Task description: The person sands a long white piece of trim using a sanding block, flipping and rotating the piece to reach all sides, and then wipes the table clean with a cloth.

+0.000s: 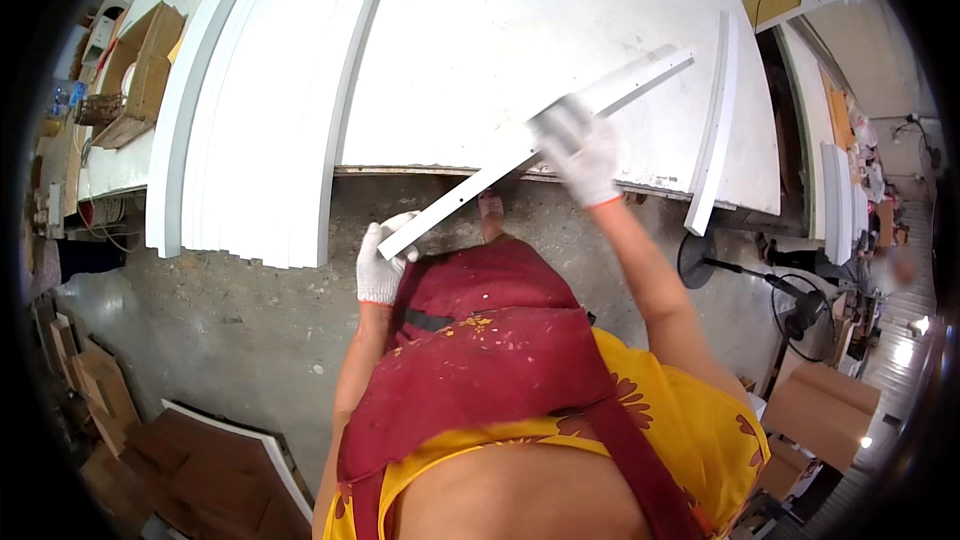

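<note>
A long white strip (475,186) with small dark holes slants over the table's near edge. Its far end lies over the white tabletop and its near end sticks out toward my body. My left hand (379,265), in a white knit glove, is closed around that near end. Farther up, my right hand (583,155), gloved the same way, presses on the strip. Under its fingers is a grey pad (549,120), smeared by motion, so its exact kind cannot be made out.
Several long white strips (265,110) lie side by side on the left of the white table (450,50). Another white strip (716,130) lies at its right edge. A wooden box (150,65) stands far left, a black fan (800,310) at right, brown cardboard (215,470) lower left.
</note>
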The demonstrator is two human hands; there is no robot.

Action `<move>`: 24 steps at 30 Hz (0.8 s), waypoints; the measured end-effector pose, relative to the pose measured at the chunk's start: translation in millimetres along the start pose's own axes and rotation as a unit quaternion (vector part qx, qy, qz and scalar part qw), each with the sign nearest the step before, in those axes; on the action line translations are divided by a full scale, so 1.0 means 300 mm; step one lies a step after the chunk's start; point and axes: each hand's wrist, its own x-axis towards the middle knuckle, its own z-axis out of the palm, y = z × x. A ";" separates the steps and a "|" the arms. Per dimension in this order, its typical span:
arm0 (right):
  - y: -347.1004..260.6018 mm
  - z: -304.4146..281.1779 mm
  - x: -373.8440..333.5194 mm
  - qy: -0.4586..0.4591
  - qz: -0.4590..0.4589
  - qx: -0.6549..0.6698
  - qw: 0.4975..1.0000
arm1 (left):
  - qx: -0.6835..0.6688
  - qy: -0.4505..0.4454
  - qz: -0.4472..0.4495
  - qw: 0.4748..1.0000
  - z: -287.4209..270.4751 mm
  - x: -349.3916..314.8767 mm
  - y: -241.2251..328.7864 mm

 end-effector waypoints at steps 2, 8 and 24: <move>0.199 0.029 -0.026 0.058 0.192 0.035 0.979 | 0.069 -0.061 -0.017 0.996 -0.029 0.000 0.025; 0.099 0.015 0.065 0.080 0.294 0.022 0.952 | 0.056 0.019 -0.125 0.990 0.021 -0.027 0.068; -0.798 -0.135 -0.009 -0.162 -0.203 0.394 0.882 | -0.105 -0.055 -0.115 0.986 0.055 -0.148 -0.021</move>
